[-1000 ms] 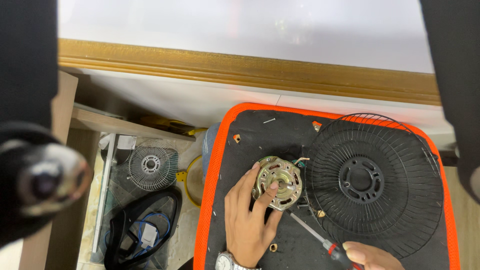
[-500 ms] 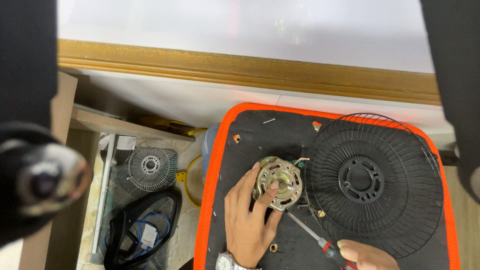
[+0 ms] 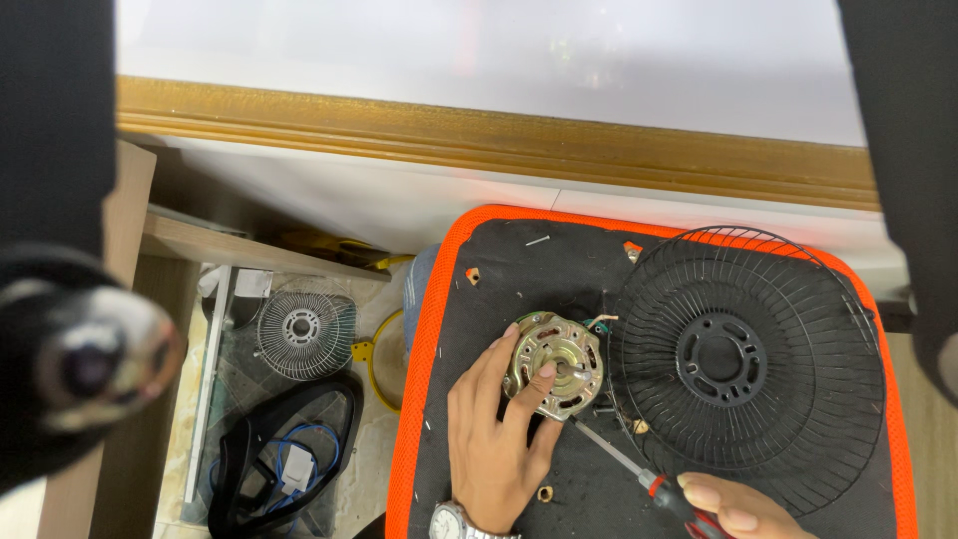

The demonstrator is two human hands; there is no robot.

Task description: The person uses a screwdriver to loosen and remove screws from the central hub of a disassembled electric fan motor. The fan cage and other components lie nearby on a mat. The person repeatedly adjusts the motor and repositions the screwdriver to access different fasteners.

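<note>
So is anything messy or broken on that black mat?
Nothing looks broken, but the fan is apart. The motor lies bare under the left hand, beside the loose fan guard. Small loose bits, like a nut, are scattered on the mat. The right hand holds a screwdriver.

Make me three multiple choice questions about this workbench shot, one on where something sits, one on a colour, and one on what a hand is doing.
1. Where is the black fan guard relative to the motor?
A. To its right
B. To its left
C. Beneath it

2. What colour is the mat's border?
A. Blue
B. Orange
C. Green

3. What is the left hand doing?
A. Hanging clear of the mat
B. Gripping the guard
C. Resting fingers on the motor

Answers: 1 A, the guard fills the mat's right side. 2 B, a bright orange edge rings the black mat. 3 C, its fingers lie on the motor while the right hand holds a screwdriver.
</note>
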